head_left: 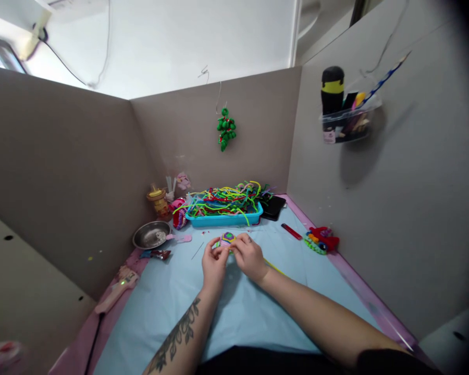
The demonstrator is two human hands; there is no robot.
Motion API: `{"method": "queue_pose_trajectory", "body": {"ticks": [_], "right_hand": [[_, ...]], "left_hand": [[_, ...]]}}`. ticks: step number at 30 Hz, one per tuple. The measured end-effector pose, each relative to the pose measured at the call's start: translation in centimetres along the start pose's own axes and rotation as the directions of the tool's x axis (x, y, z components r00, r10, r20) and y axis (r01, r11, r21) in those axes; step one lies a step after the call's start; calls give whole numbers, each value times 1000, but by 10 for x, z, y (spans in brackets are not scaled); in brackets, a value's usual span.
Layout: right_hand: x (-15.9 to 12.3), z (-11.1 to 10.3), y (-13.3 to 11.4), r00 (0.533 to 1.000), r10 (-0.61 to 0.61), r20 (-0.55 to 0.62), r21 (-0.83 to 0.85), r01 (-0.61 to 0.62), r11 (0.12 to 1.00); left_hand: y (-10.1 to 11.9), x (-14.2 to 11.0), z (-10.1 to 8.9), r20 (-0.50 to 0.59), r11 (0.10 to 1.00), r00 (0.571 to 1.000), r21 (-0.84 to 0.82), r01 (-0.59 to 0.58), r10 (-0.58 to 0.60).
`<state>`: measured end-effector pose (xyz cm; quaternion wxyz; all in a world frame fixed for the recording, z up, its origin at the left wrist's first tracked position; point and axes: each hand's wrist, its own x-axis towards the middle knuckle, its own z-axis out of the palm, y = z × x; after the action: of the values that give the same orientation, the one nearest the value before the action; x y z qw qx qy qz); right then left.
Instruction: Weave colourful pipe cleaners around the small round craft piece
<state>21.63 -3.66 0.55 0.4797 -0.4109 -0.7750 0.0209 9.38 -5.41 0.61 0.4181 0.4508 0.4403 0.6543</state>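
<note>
Pinches a small, round, multicoloured piece (228, 238) in the left hand (214, 259) and right hand (249, 255), at the middle of the light-blue-covered worktop (172, 284). Faces a bright-blue rectangular plastic tray (224, 221) of tangled multicoloured strands (222, 201) on the far side, with a round metal bowl (146, 235) to the left.

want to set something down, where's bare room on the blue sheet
The blue sheet is bare between the left forearm and pink device, and between the right forearm and red bundle. Crowded: the back, where coloured strands overflow the blue tray.
</note>
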Motion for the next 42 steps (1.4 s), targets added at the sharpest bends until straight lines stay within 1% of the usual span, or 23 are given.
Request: {"method": "queue_pose_trajectory", "body": {"ticks": [4, 7, 9, 11, 13, 16, 20, 25, 27, 37, 42], "right_hand": [[0, -2, 3, 1000, -25, 12, 74, 24, 997], [0, -3, 7, 1000, -24, -1, 82, 24, 996], [1, -5, 7, 1000, -11, -10, 66, 12, 998], [2, -7, 6, 1000, -17, 0, 45, 17, 999], [2, -9, 4, 1000, -27, 10, 24, 27, 999], [3, -10, 2, 999, -48, -11, 4, 48, 999], [1, -9, 4, 991, -131, -23, -58, 129, 990], [0, -10, 8, 968, -252, 15, -180, 250, 951], [0, -10, 9, 959, -281, 29, -209, 281, 937], [1, -10, 10, 962, -271, 38, -266, 272, 925], [2, -10, 10, 964, -264, 24, -240, 261, 935]], "left_hand": [[2, -1, -3, -6, 994, 998, 84, -66, 67], [4, -1, -5, 17, 989, 997, 127, -74, 73], [5, 0, -5, 31, 993, 998, 106, -54, 51], [5, 1, -5, 35, 998, 999, 52, -21, 19], [5, 3, -5, 38, 1000, 999, -9, 27, -27], [6, 5, -5, 55, 991, 992, -64, 118, -115], [5, 6, -6, 62, 981, 982, -69, 181, -177], [4, 6, -7, 63, 979, 979, -49, 196, -193], [4, 6, -7, 63, 980, 980, -43, 193, -190], [4, 6, -7, 83, 983, 980, -21, 183, -181], [3, 6, -7, 92, 984, 980, -17, 177, -175]]}}
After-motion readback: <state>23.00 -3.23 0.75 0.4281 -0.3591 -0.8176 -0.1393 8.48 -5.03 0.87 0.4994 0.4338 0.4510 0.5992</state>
